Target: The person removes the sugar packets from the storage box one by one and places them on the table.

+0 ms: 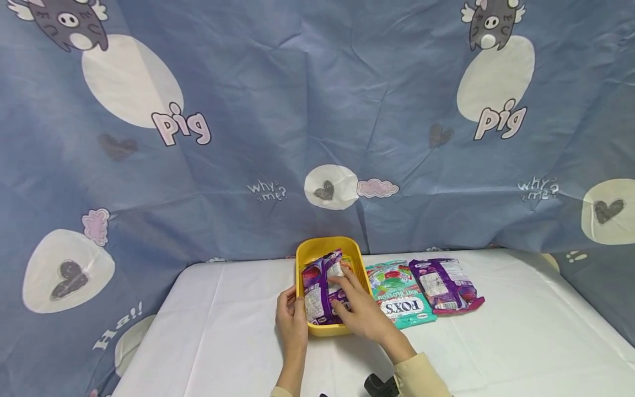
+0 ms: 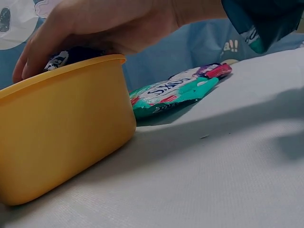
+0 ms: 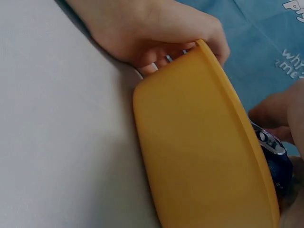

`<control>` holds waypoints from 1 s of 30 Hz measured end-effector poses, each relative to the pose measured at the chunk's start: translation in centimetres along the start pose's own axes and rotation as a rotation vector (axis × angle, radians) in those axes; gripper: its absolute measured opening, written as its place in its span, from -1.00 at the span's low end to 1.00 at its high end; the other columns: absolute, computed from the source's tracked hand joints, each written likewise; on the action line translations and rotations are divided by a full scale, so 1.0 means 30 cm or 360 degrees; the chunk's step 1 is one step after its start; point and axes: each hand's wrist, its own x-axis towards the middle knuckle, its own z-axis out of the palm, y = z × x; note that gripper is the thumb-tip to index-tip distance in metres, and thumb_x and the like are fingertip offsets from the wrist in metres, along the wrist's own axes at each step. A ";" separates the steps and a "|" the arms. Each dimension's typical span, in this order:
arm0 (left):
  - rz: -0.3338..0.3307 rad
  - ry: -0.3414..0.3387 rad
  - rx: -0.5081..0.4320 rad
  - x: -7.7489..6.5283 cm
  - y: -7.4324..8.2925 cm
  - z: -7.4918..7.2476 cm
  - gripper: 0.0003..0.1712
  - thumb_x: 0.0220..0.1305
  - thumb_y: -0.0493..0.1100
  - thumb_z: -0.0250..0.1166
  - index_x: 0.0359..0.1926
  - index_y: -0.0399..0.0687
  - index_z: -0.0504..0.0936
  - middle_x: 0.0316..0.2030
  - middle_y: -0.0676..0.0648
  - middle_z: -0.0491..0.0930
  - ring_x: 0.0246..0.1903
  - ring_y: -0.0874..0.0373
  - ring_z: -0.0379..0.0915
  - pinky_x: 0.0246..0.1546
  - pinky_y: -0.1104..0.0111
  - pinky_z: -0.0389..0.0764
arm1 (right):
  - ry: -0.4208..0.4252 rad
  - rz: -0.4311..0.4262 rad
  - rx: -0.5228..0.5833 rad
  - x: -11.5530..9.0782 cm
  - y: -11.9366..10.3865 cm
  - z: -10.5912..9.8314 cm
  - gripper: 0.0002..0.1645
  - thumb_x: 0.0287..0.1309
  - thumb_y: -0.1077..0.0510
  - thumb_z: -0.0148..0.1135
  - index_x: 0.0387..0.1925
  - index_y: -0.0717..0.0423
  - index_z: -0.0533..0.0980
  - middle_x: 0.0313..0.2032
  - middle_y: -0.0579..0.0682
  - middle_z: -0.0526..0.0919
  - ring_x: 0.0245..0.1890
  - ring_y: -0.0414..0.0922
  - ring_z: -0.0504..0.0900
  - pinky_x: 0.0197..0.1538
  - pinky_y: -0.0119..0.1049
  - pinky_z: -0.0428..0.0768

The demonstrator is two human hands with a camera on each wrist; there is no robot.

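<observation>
A yellow plastic basket [image 1: 331,331] stands on the white-covered table. My left hand [image 1: 292,322] grips its left wall, with the thumb over the rim; the right wrist view also shows this left hand [image 3: 156,28] at the basket's edge. Inside the basket lies a purple candy bag [image 1: 313,300], tilted against other contents. My right hand [image 1: 364,314] reaches over the right rim and holds the bag, thumb and fingers on its upper face. Part of a yellow-green packet [image 1: 346,261] shows behind it; the rest is hidden.
A teal FOX'S candy bag [image 1: 404,298] lies just right of the basket. Beside it is another purple candy bag [image 1: 448,286] with a pink edge. A dark object [image 1: 381,386] shows by the right sleeve. Blue printed cloth [image 1: 238,138] hangs behind the table.
</observation>
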 end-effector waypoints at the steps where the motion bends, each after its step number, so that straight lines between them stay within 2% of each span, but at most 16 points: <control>1: -0.0002 0.0000 0.0004 0.000 -0.007 0.001 -0.66 0.24 -0.33 0.08 0.05 -0.18 0.53 -0.05 -0.19 0.57 -0.16 0.15 0.50 -0.20 0.59 0.51 | 0.0025 0.0006 -0.0015 -0.001 0.000 0.004 -0.48 0.25 0.08 0.11 0.24 -0.09 0.34 0.47 0.04 -0.01 0.34 0.14 0.27 0.24 0.13 0.38; 5: 0.0018 0.0000 0.0013 0.001 -0.023 0.002 -0.66 0.25 -0.30 0.09 0.05 -0.12 0.53 -0.06 -0.15 0.58 -0.19 0.21 0.50 -0.20 0.56 0.54 | 0.0151 0.0023 -0.0047 -0.002 -0.001 0.017 -0.47 0.21 0.12 0.14 0.23 -0.06 0.37 0.45 0.05 0.09 0.35 0.12 0.27 0.24 0.12 0.38; 13: 0.0058 0.0032 0.0084 -0.003 -0.021 0.006 -0.67 0.24 -0.30 0.09 0.03 -0.09 0.55 -0.08 -0.09 0.59 -0.18 0.21 0.49 -0.20 0.56 0.53 | 0.0336 0.0003 -0.0106 -0.006 -0.006 0.034 -0.47 0.13 0.15 0.18 0.18 -0.05 0.44 0.38 0.00 0.25 0.32 0.04 0.33 0.24 0.06 0.40; 19: 0.0081 0.0055 0.0077 -0.001 -0.018 0.006 -0.68 0.23 -0.32 0.09 0.00 -0.12 0.56 -0.10 -0.11 0.60 -0.19 0.18 0.51 -0.21 0.55 0.53 | 0.0421 -0.0047 -0.0029 -0.015 -0.003 0.038 -0.48 0.14 0.17 0.19 0.18 -0.08 0.46 0.38 -0.14 0.26 0.33 -0.05 0.32 0.27 -0.02 0.39; 24: 0.0079 0.0065 0.0083 0.003 -0.018 0.005 -0.69 0.24 -0.31 0.10 0.00 -0.11 0.56 -0.09 -0.12 0.59 -0.16 0.14 0.52 -0.19 0.57 0.53 | 0.0494 -0.0040 0.0140 -0.020 0.003 0.043 -0.49 0.17 0.17 0.19 0.19 -0.10 0.46 0.37 -0.14 0.28 0.33 -0.03 0.32 0.30 0.00 0.35; 30: 0.0092 0.0078 0.0078 0.005 -0.020 0.005 -0.68 0.22 -0.33 0.09 -0.01 -0.15 0.56 -0.11 -0.14 0.60 -0.19 0.15 0.51 -0.21 0.55 0.53 | 0.0602 0.0051 0.0490 -0.024 0.006 0.032 -0.50 0.19 0.19 0.20 0.18 -0.12 0.46 0.36 -0.08 0.28 0.38 0.00 0.23 0.35 -0.10 0.27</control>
